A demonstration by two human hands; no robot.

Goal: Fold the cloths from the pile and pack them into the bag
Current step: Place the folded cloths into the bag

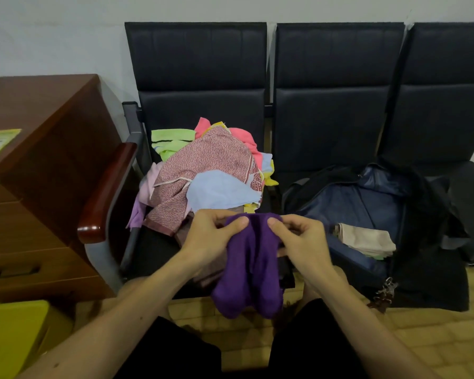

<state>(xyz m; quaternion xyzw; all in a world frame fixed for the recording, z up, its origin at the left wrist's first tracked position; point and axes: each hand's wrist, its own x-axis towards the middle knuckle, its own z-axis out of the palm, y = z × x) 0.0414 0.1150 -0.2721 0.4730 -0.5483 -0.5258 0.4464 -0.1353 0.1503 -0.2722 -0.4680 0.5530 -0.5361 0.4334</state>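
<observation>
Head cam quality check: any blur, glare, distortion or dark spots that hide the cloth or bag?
Head view: wide-angle bending bows the chair backs; lighting dim and soft; small glare on the wooden armrest. The purple cloth and both hands, left and right, are sharp. The bag interior is dark, detail lost; edges soften.

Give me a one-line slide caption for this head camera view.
Both hands, left and right, pinch a purple cloth between the cloth pile and open bag.
</observation>
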